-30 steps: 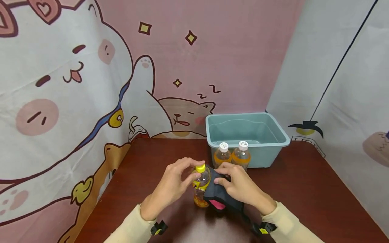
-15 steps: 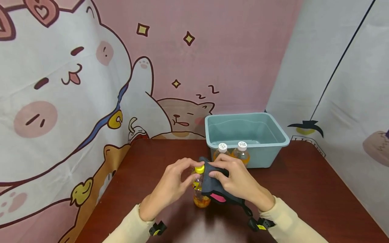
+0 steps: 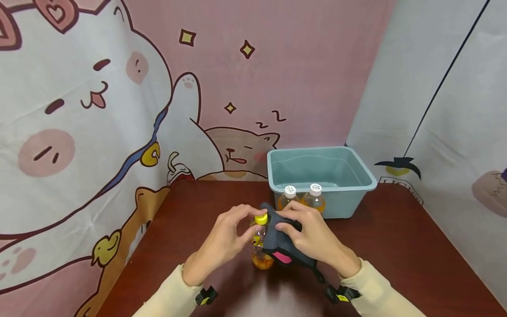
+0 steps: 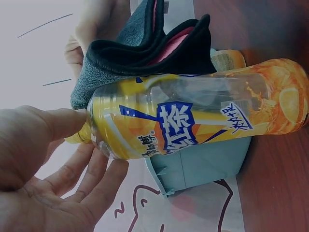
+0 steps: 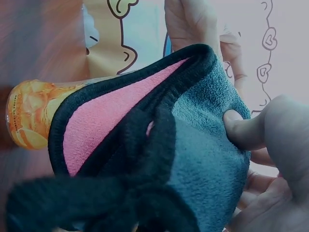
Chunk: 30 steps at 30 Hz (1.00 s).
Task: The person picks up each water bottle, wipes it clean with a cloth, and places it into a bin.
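Observation:
My left hand [image 3: 222, 244] holds a bottle [image 4: 178, 116] by its yellow cap [image 3: 261, 219], thumb and fingers around the cap and neck. The bottle is clear plastic with a yellow tea label and an orange pattern at its base, and it stands upright on the table. In my right hand [image 3: 313, 233] is a folded cloth [image 5: 203, 130], dark grey with black edging and a pink underside. Thumb and fingers pinch it, and it lies against the bottle's right side, covering part of it. A black loop hangs from the cloth's lower corner.
Two bottles with white caps, a left one [image 3: 289, 198] and a right one [image 3: 314, 200], stand just behind my right hand. Behind them is a light blue plastic tub [image 3: 352, 202] on the brown table [image 3: 396, 246]. A printed cartoon curtain [image 3: 309, 79] hangs at the back.
The cloth has shifted up and left along the bottle, reaching the cap and covering more of its right side. My right hand moved with it; the left hand stays at the cap.

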Each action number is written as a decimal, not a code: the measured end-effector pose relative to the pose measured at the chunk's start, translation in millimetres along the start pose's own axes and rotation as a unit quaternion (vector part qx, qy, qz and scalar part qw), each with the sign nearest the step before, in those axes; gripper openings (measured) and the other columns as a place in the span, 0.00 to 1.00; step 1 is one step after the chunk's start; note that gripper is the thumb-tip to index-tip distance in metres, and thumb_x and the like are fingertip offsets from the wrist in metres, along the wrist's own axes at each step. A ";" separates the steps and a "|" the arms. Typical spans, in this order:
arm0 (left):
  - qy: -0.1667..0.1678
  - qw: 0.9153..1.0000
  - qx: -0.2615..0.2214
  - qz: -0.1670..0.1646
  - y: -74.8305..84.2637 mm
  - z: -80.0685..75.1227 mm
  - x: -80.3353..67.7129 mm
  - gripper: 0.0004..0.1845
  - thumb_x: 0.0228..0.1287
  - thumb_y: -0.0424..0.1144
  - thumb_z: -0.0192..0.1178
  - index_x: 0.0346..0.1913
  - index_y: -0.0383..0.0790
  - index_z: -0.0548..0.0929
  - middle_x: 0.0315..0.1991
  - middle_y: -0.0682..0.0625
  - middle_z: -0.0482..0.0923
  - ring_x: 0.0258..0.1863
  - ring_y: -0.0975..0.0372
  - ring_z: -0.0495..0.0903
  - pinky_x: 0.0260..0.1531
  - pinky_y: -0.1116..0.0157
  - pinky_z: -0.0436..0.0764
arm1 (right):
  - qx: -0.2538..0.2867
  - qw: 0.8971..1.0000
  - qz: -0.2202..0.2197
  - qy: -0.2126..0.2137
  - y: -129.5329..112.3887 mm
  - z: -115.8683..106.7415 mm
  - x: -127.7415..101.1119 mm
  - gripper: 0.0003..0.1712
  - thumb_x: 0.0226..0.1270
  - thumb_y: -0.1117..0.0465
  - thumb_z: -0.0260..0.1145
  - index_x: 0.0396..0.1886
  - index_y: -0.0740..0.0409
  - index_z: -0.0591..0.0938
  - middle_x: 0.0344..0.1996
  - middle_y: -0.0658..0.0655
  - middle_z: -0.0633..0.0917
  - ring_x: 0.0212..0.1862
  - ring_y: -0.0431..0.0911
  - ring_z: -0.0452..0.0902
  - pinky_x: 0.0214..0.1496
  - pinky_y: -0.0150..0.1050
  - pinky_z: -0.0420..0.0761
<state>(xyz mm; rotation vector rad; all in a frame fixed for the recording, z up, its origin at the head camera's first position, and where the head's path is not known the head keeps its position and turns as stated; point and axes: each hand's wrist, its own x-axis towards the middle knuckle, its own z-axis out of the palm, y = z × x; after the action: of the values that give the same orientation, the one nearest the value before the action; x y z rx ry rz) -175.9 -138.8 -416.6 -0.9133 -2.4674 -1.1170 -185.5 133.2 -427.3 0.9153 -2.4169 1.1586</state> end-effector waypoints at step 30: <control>-0.003 1.000 -0.016 -0.018 -9.0 1.1 2.5 0.27 0.72 0.33 0.83 0.69 0.50 0.87 0.66 0.55 0.90 0.60 0.60 0.88 0.65 0.60 0.94 | -0.019 0.999 -0.005 0.028 1.3 -12.7 -31.0 0.17 0.74 0.66 0.84 0.58 0.46 0.97 0.45 0.37 0.90 0.43 0.34 0.81 0.42 0.33 0.82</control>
<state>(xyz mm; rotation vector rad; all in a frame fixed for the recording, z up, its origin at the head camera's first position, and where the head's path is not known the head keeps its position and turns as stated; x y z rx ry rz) -183.6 -141.4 -421.2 -0.8858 -2.4879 -1.1705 -163.1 156.6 -436.2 0.8697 -2.3784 1.1159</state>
